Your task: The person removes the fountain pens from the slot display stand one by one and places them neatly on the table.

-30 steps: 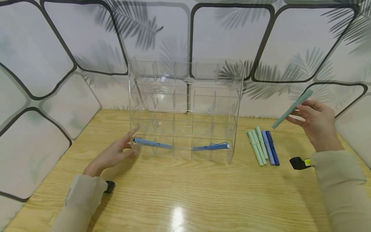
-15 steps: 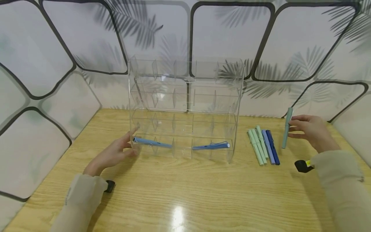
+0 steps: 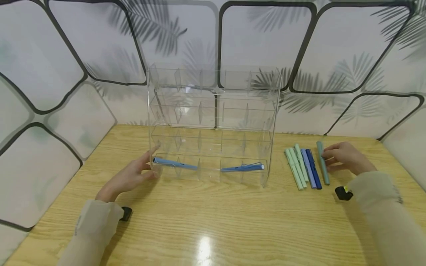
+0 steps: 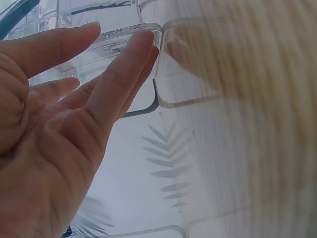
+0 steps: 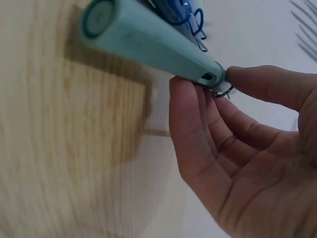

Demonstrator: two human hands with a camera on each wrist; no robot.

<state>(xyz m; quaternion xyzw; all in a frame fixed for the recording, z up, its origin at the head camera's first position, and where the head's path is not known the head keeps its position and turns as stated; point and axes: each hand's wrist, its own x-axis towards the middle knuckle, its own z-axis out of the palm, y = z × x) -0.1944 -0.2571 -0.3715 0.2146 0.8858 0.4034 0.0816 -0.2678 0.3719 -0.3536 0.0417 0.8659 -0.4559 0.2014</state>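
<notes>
My right hand [image 3: 347,159] pinches a teal pen [image 3: 323,166] between thumb and fingers, low over the table at the right end of a pen row. In the right wrist view, the teal pen [image 5: 153,44] has its clip end by the fingertips. That row holds several light green pens [image 3: 293,170], a lavender-blue pen [image 3: 308,170] and a dark blue pen [image 3: 314,170]. My left hand [image 3: 131,175] has its fingers extended at the lower left side of a clear tiered rack [image 3: 274,122]; in the left wrist view, the fingertips appear to touch its edge.
In the rack's lowest tier lie two blue pens, a left one [image 3: 174,163] and a right one [image 3: 244,168]. Thin dividers split its tiers into compartments. The wooden table [image 3: 213,214] meets a patterned wall [image 3: 263,44] behind the rack.
My right hand has lowered the teal pen from above the table, turned it nearly parallel to the row, and brought it beside the dark blue pen. The left hand stays put.
</notes>
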